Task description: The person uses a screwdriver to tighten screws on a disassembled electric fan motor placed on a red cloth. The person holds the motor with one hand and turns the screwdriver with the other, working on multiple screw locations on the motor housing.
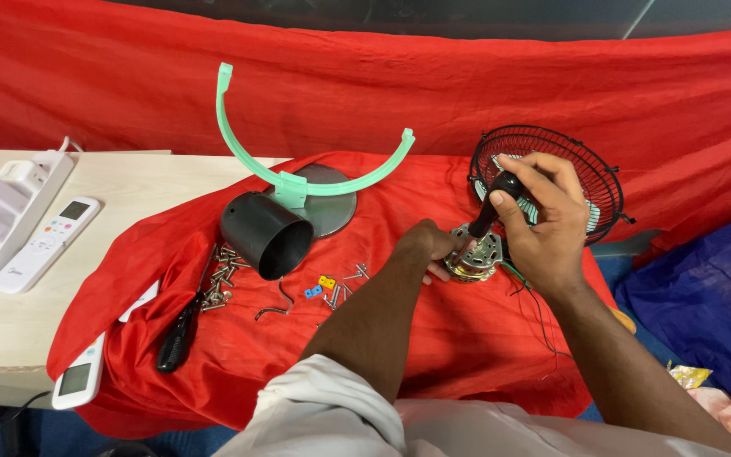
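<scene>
White sleeves are seen at the bottom of the frame, with both forearms stretched up toward the centre right. The left hand (430, 247) is curled down over the metal fan motor (474, 256), its grip closed on the motor's left side, on the red cloth (467, 338) covering the table (129, 182). The right hand (543, 222) is raised just above the motor, its grip wrapped around the black handle of a screwdriver (494, 201) angled down into the motor's top. Behind, at the upper right, a black fan grille (590, 165) is propped.

Hands (484, 233) on fan motor (475, 254)
</scene>
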